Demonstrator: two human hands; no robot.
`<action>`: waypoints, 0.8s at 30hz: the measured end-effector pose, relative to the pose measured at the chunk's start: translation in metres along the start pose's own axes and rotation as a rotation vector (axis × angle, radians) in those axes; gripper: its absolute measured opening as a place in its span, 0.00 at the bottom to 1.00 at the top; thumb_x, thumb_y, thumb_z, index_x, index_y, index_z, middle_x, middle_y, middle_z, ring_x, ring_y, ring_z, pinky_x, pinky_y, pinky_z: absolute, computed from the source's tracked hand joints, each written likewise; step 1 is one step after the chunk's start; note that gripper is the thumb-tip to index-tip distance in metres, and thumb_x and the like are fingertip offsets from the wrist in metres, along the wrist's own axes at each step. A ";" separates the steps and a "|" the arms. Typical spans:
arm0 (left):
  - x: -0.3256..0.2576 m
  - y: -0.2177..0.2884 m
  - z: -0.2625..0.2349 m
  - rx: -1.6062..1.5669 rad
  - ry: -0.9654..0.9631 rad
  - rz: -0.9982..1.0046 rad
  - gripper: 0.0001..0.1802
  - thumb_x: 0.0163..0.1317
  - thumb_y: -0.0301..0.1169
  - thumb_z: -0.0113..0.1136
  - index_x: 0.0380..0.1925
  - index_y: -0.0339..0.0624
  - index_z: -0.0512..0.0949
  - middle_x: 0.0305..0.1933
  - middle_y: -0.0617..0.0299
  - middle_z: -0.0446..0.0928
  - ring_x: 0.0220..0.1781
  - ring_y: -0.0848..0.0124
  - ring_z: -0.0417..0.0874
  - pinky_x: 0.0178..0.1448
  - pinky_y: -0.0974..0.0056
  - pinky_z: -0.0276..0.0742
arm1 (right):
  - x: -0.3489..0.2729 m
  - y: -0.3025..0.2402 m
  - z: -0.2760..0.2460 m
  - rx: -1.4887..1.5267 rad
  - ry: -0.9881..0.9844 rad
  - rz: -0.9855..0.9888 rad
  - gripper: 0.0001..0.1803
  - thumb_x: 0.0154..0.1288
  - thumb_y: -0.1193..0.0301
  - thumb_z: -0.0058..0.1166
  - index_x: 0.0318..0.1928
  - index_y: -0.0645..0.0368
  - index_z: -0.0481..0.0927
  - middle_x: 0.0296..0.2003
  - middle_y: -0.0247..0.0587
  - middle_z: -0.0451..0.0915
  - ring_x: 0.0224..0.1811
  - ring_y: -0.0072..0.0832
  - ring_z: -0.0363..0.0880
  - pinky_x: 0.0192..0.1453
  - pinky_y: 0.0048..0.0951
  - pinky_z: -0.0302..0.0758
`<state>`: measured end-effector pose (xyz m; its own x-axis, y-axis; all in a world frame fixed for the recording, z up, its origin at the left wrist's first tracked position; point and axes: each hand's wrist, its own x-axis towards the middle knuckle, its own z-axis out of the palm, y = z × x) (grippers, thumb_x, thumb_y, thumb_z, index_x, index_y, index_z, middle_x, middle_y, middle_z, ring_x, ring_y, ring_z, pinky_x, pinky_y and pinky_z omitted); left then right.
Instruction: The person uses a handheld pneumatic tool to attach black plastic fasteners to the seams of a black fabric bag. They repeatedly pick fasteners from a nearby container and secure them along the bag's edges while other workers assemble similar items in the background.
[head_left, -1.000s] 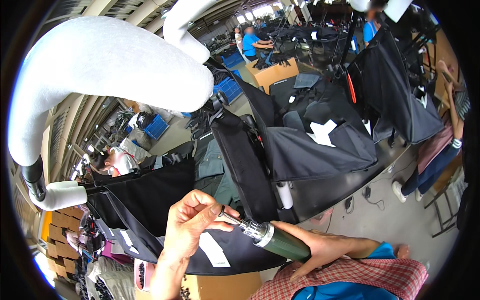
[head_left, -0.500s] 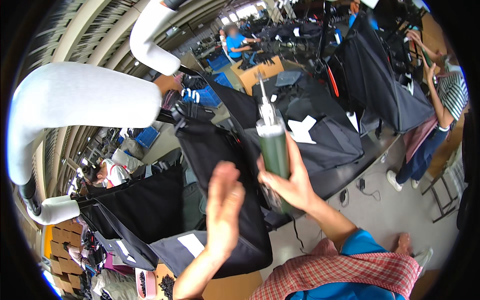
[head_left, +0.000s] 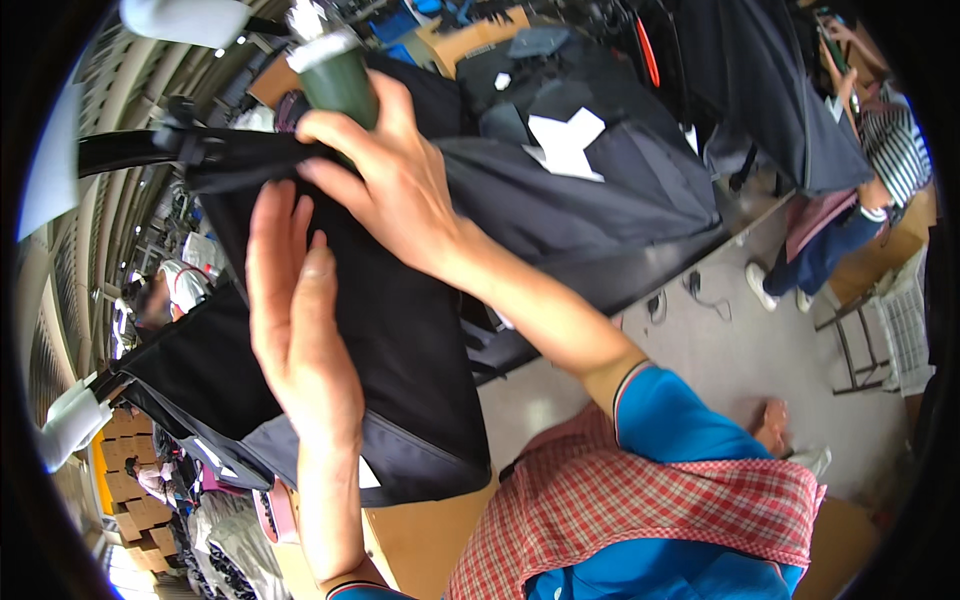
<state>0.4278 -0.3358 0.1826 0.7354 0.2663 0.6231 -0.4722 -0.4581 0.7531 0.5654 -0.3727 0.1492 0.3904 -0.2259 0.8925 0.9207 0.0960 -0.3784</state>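
Observation:
My right hand (head_left: 405,190) is wrapped round the green body of an electric screwdriver (head_left: 340,85). The tool's shiny front end is blurred and partly cut off by the dark rim of the view. Just below and to the left, my left hand (head_left: 305,340) is raised with its fingers stretched out, holding nothing. Both hands are in front of a large black fabric body (head_left: 410,330), like a folding wagon's. A black tube with a dark clamp-like joint (head_left: 185,140) runs along its upper left edge, close to my left fingertips.
White padded tubes (head_left: 185,20) stand out at the upper left. Grey-black fabric with white paper pieces (head_left: 568,140) lies on the dark table. A co-worker in a striped top (head_left: 893,145) stands at the right. Cables (head_left: 708,292) lie on the floor; cartons (head_left: 135,460) are stacked lower left.
My right hand has carried the electric screwdriver up and to the left. My left hand has also moved left and up along the black fabric. The view has shifted.

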 end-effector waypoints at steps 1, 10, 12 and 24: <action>-0.009 0.001 0.002 -0.093 -0.032 -0.020 0.26 0.69 0.25 0.46 0.67 0.32 0.59 0.71 0.50 0.59 0.71 0.62 0.62 0.72 0.62 0.57 | 0.005 0.006 -0.004 -0.011 0.023 -0.018 0.13 0.58 0.66 0.63 0.44 0.43 0.79 0.54 0.51 0.66 0.42 0.47 0.79 0.42 0.40 0.79; -0.068 -0.021 0.069 1.307 -1.634 0.163 0.08 0.52 0.27 0.62 0.33 0.37 0.82 0.34 0.55 0.83 0.37 0.62 0.84 0.42 0.62 0.76 | 0.009 0.014 0.003 0.160 0.019 -0.046 0.06 0.59 0.65 0.62 0.35 0.48 0.80 0.44 0.52 0.66 0.31 0.42 0.81 0.32 0.37 0.83; -0.066 -0.044 0.094 1.379 -1.887 0.234 0.07 0.49 0.27 0.64 0.30 0.41 0.84 0.35 0.55 0.83 0.39 0.63 0.83 0.42 0.61 0.75 | 0.012 0.017 -0.006 0.167 -0.021 -0.021 0.08 0.59 0.68 0.62 0.38 0.45 0.78 0.46 0.50 0.67 0.38 0.44 0.80 0.36 0.38 0.82; -0.063 -0.077 0.074 1.091 -1.705 -0.099 0.07 0.58 0.28 0.53 0.33 0.38 0.77 0.39 0.49 0.81 0.44 0.55 0.83 0.42 0.56 0.81 | 0.016 0.006 -0.017 0.187 -0.161 0.024 0.10 0.62 0.69 0.57 0.44 0.46 0.75 0.58 0.55 0.62 0.43 0.49 0.79 0.39 0.41 0.83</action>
<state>0.4542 -0.3805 0.0701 0.6605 -0.2958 -0.6901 -0.4572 -0.8876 -0.0571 0.5770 -0.3927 0.1573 0.3935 -0.0658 0.9170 0.8893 0.2802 -0.3615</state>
